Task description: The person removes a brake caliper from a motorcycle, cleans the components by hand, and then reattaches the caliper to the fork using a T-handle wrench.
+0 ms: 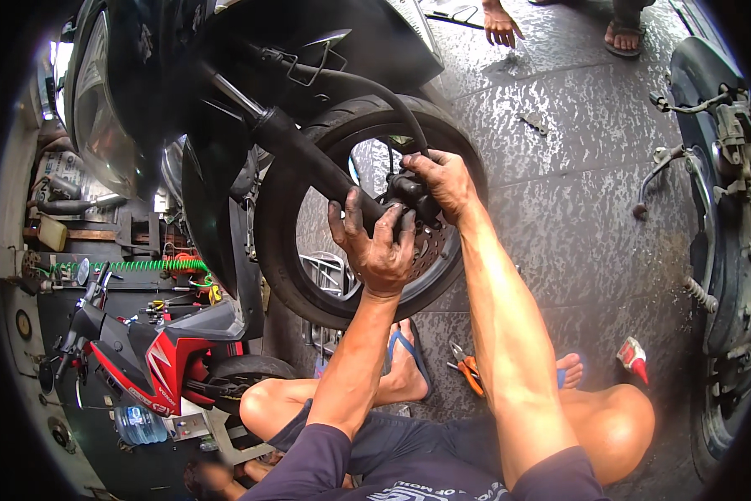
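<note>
A motorcycle front wheel (pixel 279 238) with a black tyre stands before me, its brake disc (pixel 429 250) partly covered by my hands. A black fork leg (pixel 308 159) slants down to its hub. Against the disc is a dark brake caliper (pixel 410 190), with a black hose (pixel 392 98) curving down towards it. My right hand (pixel 447 188) is closed on the caliper's right side, thumb and fingers near the hose end. My left hand (pixel 375 250) has its fingers spread at the fork leg's lower end, fingertips near the caliper. Both hands have blackened fingertips.
Orange-handled pliers (pixel 469 373) and a white bottle with a red cap (pixel 634 361) lie on the wet dark floor. A red-black motorbike (pixel 175 359) stands left, a dark motorbike frame (pixel 730 209) right. Another person's hand (pixel 500 25) and sandalled foot (pixel 623 37) show at the top.
</note>
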`<action>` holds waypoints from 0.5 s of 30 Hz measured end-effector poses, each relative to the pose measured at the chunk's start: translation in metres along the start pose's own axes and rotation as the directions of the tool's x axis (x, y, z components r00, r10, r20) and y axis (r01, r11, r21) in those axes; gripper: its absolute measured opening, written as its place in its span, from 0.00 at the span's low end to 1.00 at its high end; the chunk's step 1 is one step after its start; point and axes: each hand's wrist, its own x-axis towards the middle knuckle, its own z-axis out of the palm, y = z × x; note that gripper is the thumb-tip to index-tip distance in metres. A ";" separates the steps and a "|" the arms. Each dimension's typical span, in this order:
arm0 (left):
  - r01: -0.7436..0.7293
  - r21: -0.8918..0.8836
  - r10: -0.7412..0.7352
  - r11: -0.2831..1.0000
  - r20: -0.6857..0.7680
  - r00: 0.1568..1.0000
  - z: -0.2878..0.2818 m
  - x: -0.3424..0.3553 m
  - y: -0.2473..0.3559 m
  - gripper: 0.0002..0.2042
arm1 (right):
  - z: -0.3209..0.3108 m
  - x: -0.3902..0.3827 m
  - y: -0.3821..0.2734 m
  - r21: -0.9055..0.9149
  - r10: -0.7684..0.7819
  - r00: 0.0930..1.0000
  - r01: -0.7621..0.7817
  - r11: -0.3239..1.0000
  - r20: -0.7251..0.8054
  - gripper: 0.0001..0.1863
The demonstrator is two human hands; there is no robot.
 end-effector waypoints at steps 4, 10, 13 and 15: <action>0.012 -0.002 -0.012 1.000 0.005 1.000 0.002 0.000 0.001 0.12 | -0.001 0.000 -0.002 -0.063 0.023 0.999 -0.025 0.998 -0.023 0.14; -0.001 -0.001 0.001 1.000 0.008 1.000 0.002 -0.001 -0.001 0.12 | 0.002 -0.005 -0.005 0.022 0.051 0.997 -0.050 0.998 -0.049 0.14; 0.004 0.009 -0.004 1.000 0.014 1.000 0.001 -0.002 0.000 0.12 | 0.005 -0.008 -0.007 0.024 0.048 0.997 -0.047 0.999 -0.064 0.14; 0.006 0.017 -0.006 1.000 0.013 1.000 0.001 -0.003 -0.002 0.12 | 0.008 -0.011 -0.010 -0.006 0.049 0.996 -0.049 0.999 -0.078 0.14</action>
